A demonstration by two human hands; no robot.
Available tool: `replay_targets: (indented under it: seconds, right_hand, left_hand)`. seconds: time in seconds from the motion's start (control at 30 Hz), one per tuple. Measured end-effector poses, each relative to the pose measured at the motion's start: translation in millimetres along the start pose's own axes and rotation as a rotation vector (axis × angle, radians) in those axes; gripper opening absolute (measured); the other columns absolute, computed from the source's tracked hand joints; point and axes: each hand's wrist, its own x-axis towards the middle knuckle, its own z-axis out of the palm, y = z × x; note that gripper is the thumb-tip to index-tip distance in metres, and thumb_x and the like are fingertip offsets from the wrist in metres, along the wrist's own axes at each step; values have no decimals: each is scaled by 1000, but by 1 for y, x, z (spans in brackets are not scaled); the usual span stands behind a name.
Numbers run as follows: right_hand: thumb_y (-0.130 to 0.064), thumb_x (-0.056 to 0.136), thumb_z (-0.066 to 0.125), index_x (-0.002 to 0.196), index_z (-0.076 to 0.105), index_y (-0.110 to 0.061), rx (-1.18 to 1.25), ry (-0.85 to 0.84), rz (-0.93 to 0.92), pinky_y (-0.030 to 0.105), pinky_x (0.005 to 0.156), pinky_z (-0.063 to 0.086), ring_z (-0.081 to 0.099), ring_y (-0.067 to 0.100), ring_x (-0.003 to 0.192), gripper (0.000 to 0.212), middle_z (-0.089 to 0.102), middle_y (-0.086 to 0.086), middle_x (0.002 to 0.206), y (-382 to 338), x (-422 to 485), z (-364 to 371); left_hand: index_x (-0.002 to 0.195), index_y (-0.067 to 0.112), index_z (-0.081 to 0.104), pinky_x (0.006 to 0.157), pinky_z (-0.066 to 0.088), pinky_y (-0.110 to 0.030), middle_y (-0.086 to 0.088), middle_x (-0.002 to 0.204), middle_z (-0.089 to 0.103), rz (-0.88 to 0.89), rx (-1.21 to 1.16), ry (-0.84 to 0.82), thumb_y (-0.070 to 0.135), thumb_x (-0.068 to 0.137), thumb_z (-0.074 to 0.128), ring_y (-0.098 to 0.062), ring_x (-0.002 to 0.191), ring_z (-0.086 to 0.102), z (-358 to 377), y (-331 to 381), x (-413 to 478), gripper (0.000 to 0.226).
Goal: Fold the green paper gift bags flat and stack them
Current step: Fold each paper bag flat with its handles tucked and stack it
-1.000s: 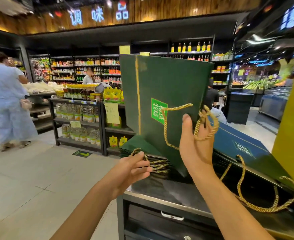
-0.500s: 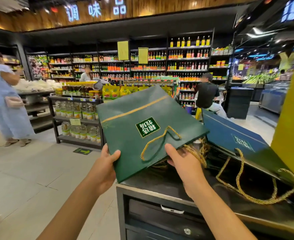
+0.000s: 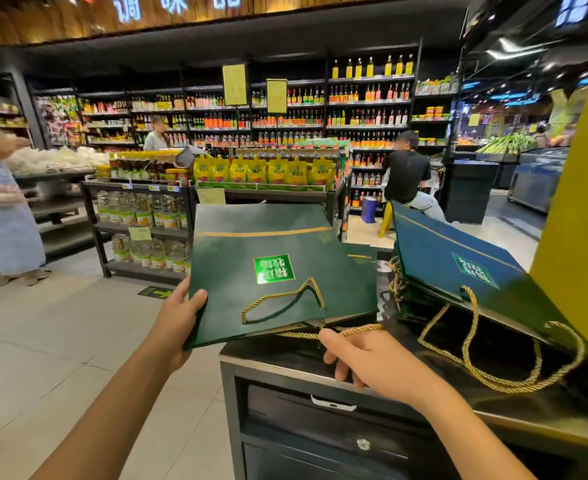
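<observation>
Our left hand point(image 3: 181, 317) grips the left edge of the flattened dark green paper gift bag with gold cord handles point(image 3: 275, 271), thumb on top. The bag lies tilted over the left end of the black metal table point(image 3: 271, 356). Our right hand point(image 3: 372, 362) curls its fingers at the bag's lower cord; we cannot tell whether it holds it. A leaning pile of similar bags point(image 3: 458, 268) sits just to the right.

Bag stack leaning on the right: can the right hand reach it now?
Probably yes. The right hand sits at the counter edge beside the bag stack, with only loose gold cord handles between them.
</observation>
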Motion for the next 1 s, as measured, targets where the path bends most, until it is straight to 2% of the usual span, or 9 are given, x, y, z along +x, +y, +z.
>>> replay_targets:
  seconds: [0.17, 0.3, 0.37, 0.43, 0.5, 0.63, 0.73, 0.8, 1.0]
  right_hand:
    - [-56, 99, 52, 86, 76, -15, -8, 3, 14, 28, 63, 55, 61, 15, 53, 49, 75, 3, 73, -5, -8, -24]
    - [-43, 99, 57, 79, 71, -24, -163, 368, -113, 19, 64, 50, 60, 4, 58, 31, 70, -5, 67, 5, 7, -27]
    - [-35, 100, 58, 95, 70, -27, -250, 531, -228, 20, 80, 50, 60, 1, 83, 15, 69, -13, 88, 18, 19, -20]
    - [-30, 103, 52, 129, 63, -25, -337, 496, -267, 23, 110, 36, 48, 8, 126, 28, 59, -10, 129, 36, 33, -12]
    - [-34, 107, 42, 150, 46, -27, -385, 395, -235, 24, 120, 11, 19, 9, 151, 43, 37, -11, 157, 52, 41, -4]
    - [-40, 109, 30, 157, 31, -31, -362, 295, -211, 24, 121, -1, -4, 5, 154, 49, 16, -12, 167, 66, 45, 3]
    - [-39, 110, 29, 158, 31, -30, -347, 293, -206, 20, 119, -3, -5, 4, 154, 48, 15, -12, 167, 68, 45, 1]
    - [-39, 110, 28, 158, 31, -31, -357, 298, -210, 19, 118, -3, -4, 4, 154, 48, 15, -12, 167, 69, 45, 2]
    - [-38, 110, 28, 157, 32, -31, -351, 292, -209, 19, 116, -2, -3, 5, 154, 48, 17, -12, 167, 67, 43, 2]
  left_hand:
    - [133, 31, 54, 58, 61, -29, -3, 116, 71, -12, 117, -30, 10, 108, 43, -20, 91, 73, 4, -2, -3, 34]
    - [139, 29, 54, 61, 60, -30, -5, 116, 73, -5, 187, -37, 15, 107, 49, -24, 95, 74, 9, -5, 0, 36]
    - [141, 24, 54, 67, 60, -34, -6, 114, 74, 15, 251, -14, 17, 106, 52, -25, 97, 74, 10, -6, 3, 36]
    - [141, 16, 56, 72, 60, -35, -6, 111, 74, 54, 343, 15, 18, 104, 55, -24, 97, 74, 12, -8, 5, 37]
    - [135, 10, 59, 69, 57, -28, -2, 106, 73, 114, 441, 41, 19, 103, 56, -18, 93, 72, 15, -7, 5, 33]
    - [125, 11, 62, 67, 48, -28, -2, 107, 70, 265, 835, 112, 26, 103, 53, -14, 87, 63, 18, -7, 7, 29]
    - [131, 11, 57, 79, 48, -41, -14, 125, 60, 380, 1306, 232, 33, 100, 52, -29, 104, 57, 22, -7, 5, 37]
    - [137, 13, 54, 91, 47, -49, -15, 131, 57, 523, 1407, 265, 31, 99, 55, -35, 117, 54, 31, -5, -1, 42]
    - [139, 26, 59, 113, 38, -40, -2, 148, 51, 791, 1274, -361, 22, 102, 57, -23, 135, 46, 80, -6, -19, 37]
